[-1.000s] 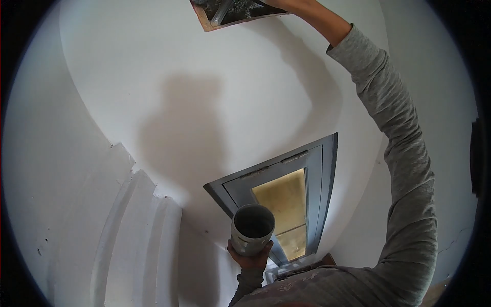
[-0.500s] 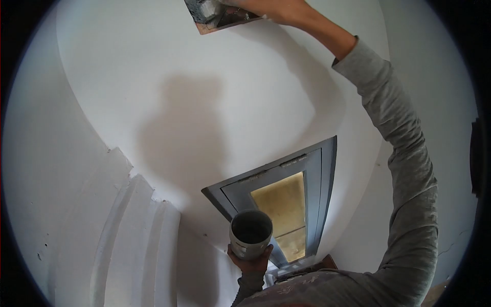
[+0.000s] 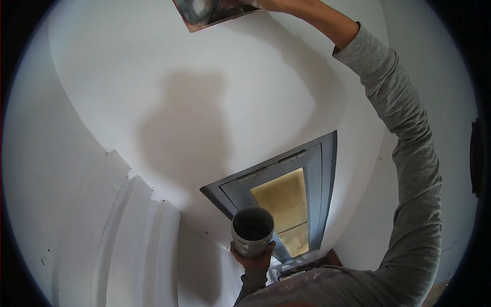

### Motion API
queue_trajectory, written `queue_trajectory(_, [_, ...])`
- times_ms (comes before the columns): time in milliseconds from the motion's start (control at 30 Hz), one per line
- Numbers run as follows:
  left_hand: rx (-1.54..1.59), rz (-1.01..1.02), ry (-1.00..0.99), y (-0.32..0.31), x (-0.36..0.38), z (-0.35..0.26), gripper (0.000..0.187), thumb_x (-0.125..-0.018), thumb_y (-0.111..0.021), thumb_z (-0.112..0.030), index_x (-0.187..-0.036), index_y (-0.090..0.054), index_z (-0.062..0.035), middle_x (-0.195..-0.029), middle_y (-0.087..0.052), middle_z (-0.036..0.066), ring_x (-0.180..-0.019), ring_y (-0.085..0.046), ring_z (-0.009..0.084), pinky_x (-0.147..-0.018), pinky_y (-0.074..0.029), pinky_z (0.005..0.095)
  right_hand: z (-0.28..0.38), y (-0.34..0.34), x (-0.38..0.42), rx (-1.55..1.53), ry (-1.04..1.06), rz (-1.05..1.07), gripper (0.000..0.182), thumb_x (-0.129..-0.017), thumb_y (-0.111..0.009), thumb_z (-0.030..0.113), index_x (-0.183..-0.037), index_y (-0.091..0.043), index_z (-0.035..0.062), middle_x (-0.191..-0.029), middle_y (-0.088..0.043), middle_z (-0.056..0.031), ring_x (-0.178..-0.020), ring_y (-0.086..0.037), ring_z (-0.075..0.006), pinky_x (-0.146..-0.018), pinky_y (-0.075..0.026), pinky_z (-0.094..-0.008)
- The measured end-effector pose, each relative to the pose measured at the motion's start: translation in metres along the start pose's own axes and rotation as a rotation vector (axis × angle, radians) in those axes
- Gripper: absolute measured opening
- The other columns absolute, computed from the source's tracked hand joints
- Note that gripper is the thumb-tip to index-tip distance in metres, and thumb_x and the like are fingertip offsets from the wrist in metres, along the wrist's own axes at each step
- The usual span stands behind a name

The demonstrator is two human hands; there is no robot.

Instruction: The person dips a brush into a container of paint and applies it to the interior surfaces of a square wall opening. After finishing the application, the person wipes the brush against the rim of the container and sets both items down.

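Observation:
My left hand is wrapped around the lower part of a greyish-white cup-shaped container. It is held upright, its mouth facing the camera and its inside dark. My right hand is raised to the top of the view, partly cut off by the frame edge. Its fingers are closed at a flat rectangular dark plate with a reddish-brown edge and a pale rounded lump. The plate lies close over the white wall; its upper part is out of view.
A grey-framed window with a yellowish pane lies behind the container. Stepped white moulding runs along the left side. A dark object shows at the far right edge. Shadows of body and arm fall on the wall.
My right hand and the plate have shifted slightly up and left. The container in my left hand sits a little higher and further right, and the whole view has tilted slightly.

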State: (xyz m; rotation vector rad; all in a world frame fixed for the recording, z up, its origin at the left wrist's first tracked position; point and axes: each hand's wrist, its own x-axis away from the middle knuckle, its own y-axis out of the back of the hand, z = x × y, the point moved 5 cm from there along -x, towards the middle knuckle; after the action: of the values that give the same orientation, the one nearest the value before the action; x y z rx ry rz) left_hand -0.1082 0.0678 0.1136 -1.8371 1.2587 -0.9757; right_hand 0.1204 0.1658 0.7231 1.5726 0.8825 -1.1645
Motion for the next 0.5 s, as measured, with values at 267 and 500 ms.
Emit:
queue_trajectory(267, [-0.051, -0.031, -0.028, 0.008, -0.008, 0.006, 0.072, -0.085, -0.048, -0.073, -0.134, -0.056, -0.0206, -0.115, -0.062, 0.015, -0.094, -0.058, 0.0366, -0.063, -0.049, 0.044, 0.004, -0.009, -0.003, 0.016, 0.139, 0.108, 0.033, -0.084, -0.068, 0.008, -0.061, -0.044, 0.0058, -0.057, -0.048, 0.0003, -0.054, -0.041, -0.0078, -0.049, -0.036, -0.0327])
queue_trajectory(500, [0.051, 0.051, 0.04, -0.023, 0.01, -0.001, 0.073, -0.086, -0.046, -0.073, -0.135, -0.056, -0.0198, -0.117, -0.061, 0.016, -0.095, -0.058, 0.0358, -0.063, -0.049, 0.0447, -0.003, 0.008, -0.014, 0.093, 0.115, 0.072, 0.025, -0.087, -0.07, 0.011, -0.065, -0.06, 0.0033, -0.061, -0.059, -0.002, -0.055, -0.052, -0.0093, -0.05, -0.042, -0.0278])
